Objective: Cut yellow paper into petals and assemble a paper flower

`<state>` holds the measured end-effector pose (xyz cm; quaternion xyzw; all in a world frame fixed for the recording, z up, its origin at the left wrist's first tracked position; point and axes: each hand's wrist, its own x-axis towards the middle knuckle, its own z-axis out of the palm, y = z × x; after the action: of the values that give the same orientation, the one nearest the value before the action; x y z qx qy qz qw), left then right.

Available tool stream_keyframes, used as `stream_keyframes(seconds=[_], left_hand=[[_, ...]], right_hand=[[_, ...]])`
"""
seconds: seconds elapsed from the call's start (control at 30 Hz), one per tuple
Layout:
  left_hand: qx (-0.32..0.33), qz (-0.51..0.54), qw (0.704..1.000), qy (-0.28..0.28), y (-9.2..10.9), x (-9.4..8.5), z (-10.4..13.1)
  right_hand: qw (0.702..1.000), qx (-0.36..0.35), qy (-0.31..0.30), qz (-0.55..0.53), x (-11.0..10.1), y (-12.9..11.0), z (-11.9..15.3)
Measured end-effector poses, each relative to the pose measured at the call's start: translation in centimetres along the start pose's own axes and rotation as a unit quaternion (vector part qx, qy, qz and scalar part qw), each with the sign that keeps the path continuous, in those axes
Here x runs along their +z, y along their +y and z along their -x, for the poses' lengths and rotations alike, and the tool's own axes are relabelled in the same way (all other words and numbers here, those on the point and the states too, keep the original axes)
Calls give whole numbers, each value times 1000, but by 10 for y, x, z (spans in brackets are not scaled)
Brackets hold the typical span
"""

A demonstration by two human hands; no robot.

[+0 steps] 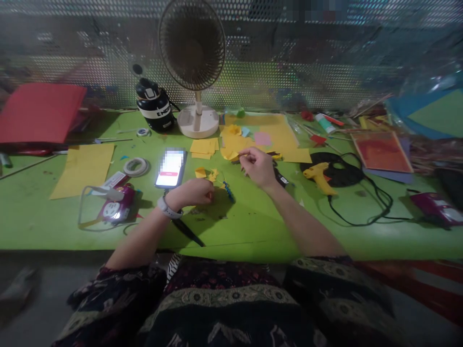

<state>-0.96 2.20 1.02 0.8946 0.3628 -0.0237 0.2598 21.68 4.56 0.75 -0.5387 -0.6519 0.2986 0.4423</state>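
Note:
My left hand (197,191), with a pale watch (168,207) on its wrist, rests on the green table, its fingers curled in. What those fingers hold, if anything, is hidden. Just beyond them lie small yellow paper pieces (213,174) and a small dark blue item (228,192). My right hand (256,166) is farther forward, thumb and fingertips pinched on a piece of yellow paper (232,154). Left of that paper is a loose stack of yellow paper squares (204,147). A dark-handled tool (281,178) lies partly hidden behind the right hand.
A phone (171,168), tape roll (136,167) and purple device (117,205) are at left. Behind stand a black bottle (155,108) and a fan (198,123). At right, a yellow glue gun (320,177) trails its cord over a black mat (347,176). Yellow sheets (277,125) lie behind.

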Motion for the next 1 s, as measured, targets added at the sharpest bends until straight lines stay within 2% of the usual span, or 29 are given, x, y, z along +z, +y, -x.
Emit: stream_keyframes(seconds=[0.07,0.13,0.2,0.3,0.37,0.47,0.57,0.7,0.77,0.83,0.9,1.0], left_hand=[[12,13,1000,11,-3,-2,1],[28,37,998,47,-4,-6,5],[34,67,988,137,-4,-14,9],[39,90,942,320,-3,-23,15],[48,95,918,381,-6,-25,15],[58,143,919,362,-13,-20,10],[33,235,911,338,-21,-11,3],[-50,363,882,295,-27,-3,-7],[-87,412,864,276,-30,-2,-10],[-110,434,836,317,-36,-2,-11],[-124,436,807,378,-41,-4,-11],[-141,405,789,441,-48,-7,-11]], right_hand=[[1000,2,-15,12,5,1,2],[1000,4,-26,16,7,1,4],[999,8,-39,7,9,1,5],[996,16,-81,-25,9,2,4],[992,22,-117,-49,10,2,4],[986,25,-150,-71,10,1,5],[984,18,-163,-73,11,-2,7],[983,4,-175,-57,11,-6,10],[987,-8,-160,-28,10,-8,10],[988,-24,-147,29,8,-12,11],[974,-35,-201,96,5,-16,13],[914,-53,-369,158,7,-20,19]])
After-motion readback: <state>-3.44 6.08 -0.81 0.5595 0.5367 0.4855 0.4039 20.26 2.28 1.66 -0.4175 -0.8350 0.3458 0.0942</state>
